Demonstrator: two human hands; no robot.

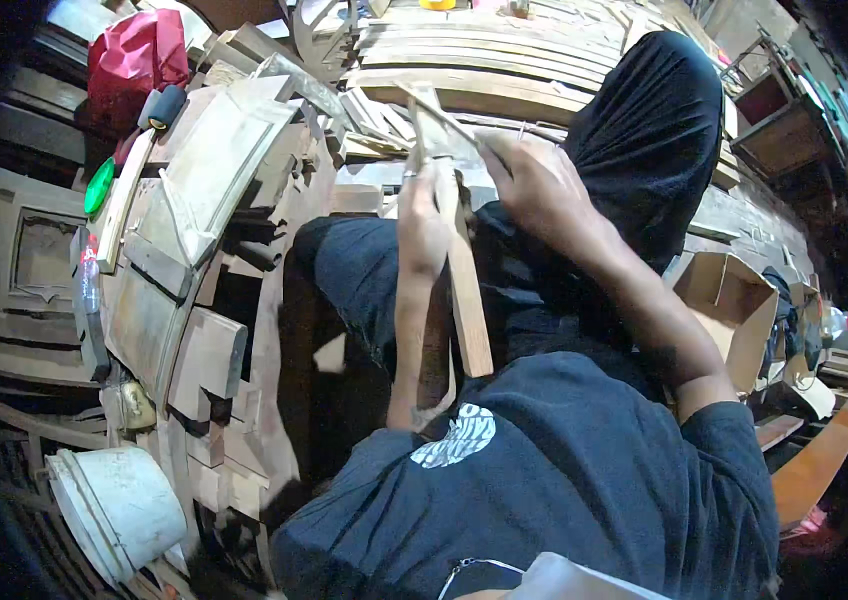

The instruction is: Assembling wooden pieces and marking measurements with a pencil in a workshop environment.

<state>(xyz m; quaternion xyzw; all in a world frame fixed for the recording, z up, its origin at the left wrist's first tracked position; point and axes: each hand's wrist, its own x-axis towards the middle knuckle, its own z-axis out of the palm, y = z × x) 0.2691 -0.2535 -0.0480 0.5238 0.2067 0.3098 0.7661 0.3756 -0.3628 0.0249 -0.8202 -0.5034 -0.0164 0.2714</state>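
Observation:
A long, light wooden bar (469, 310) runs from my chest up toward the bench ahead, slanting slightly. My left hand (422, 225) is closed around its far part. At the bar's far end sits a pale, flat, roughly triangular piece (431, 135); whether it is joined to the bar I cannot tell. My right hand (536, 180) is closed on a thin, narrow strip (441, 112) that slants up and left across that pale piece. The right fingertips are partly hidden.
Stacked boards (484, 65) lie ahead. On the left are a panelled wooden piece (214, 170), wood blocks (209, 365), a red bag (139, 60) and a white bucket (124, 510). An open cardboard box (729, 300) stands at my right. My bent knees flank the work.

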